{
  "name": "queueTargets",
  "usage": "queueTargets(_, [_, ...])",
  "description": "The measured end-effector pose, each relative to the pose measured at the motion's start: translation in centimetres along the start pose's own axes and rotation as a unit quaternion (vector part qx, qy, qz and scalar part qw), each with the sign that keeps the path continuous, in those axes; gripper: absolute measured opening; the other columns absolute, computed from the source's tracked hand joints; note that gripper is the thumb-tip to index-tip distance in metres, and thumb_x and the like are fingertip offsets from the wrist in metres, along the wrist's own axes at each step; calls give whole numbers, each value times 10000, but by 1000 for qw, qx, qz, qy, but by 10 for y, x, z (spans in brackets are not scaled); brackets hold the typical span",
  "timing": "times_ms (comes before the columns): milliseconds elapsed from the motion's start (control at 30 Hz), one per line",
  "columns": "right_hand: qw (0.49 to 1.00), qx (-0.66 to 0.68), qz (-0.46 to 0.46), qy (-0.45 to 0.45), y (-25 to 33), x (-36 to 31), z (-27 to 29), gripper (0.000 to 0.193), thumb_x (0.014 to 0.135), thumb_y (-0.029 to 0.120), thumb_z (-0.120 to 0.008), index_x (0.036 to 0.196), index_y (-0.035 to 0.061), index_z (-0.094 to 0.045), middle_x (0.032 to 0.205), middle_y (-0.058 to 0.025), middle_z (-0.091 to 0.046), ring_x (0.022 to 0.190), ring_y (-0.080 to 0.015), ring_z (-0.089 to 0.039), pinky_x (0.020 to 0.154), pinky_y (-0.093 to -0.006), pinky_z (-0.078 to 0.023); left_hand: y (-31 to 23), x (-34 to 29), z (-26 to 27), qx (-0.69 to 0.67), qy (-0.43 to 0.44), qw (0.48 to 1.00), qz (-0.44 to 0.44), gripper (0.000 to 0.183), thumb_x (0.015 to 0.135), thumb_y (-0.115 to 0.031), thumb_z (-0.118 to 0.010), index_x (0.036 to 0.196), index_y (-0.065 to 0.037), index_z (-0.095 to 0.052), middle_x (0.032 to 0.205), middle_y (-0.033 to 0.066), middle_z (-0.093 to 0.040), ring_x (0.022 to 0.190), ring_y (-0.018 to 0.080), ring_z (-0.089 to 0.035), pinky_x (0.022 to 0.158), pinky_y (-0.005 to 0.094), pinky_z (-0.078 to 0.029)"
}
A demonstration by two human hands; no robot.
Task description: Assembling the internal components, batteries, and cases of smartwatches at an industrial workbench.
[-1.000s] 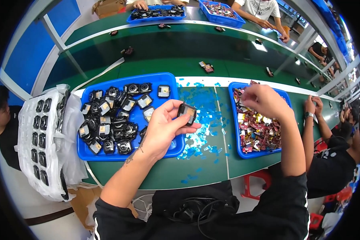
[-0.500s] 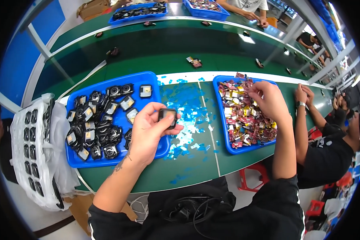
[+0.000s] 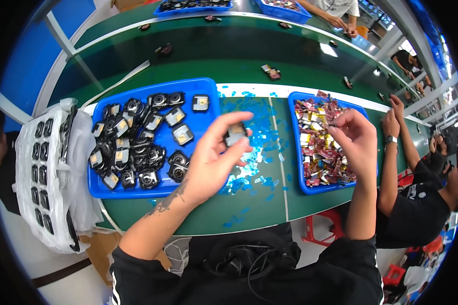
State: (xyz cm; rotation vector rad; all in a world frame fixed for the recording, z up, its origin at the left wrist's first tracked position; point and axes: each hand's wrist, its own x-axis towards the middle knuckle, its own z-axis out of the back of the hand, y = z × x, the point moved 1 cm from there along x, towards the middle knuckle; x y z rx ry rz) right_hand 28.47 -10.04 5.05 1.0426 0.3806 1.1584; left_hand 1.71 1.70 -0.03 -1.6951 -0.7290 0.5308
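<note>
My left hand holds a small black square smartwatch case between thumb and fingers, its index finger lifted off the edge. The case is above the green bench, just right of a blue tray of similar black cases, some showing grey-and-gold faces, others round backs. Over a second blue tray, my right hand has thumb and index finger close together. A tiny dark piece shows at those fingertips, too small to name. Beneath it lie many small dark-red circuit pieces with yellow and white parts.
Blue film scraps litter the bench between the trays. At left stand stacked clear plastic trays of black parts. Beyond the white rail, a green conveyor carries a few small assemblies. A co-worker's arms are close on the right.
The whole view has shifted, so the bench sits further right and higher. On my left hand, the index finger has lifted from the watch case. My right hand stays over the circuit-piece tray.
</note>
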Motion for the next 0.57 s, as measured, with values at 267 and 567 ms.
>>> queueTargets(267, [953,261,-83,133,31,-34,-77,166,800,-40,-732,888,11,-600,796,-1,-635,713,-37,-601,637,-175,-474,0,-6,-13,203,76,973,-84,299,790,-136,-758,1082,-94,-707,1057,89,-612,980,182,-586,740,285,-500])
queueTargets(567, [903,383,-103,168,17,-42,-92,83,877,6,-666,947,2,-623,883,-29,-642,825,-72,-613,749,-217,-493,4,-9,-9,214,62,974,-37,152,777,-79,-778,919,-36,-743,1010,72,-634,859,137,-596,728,256,-496])
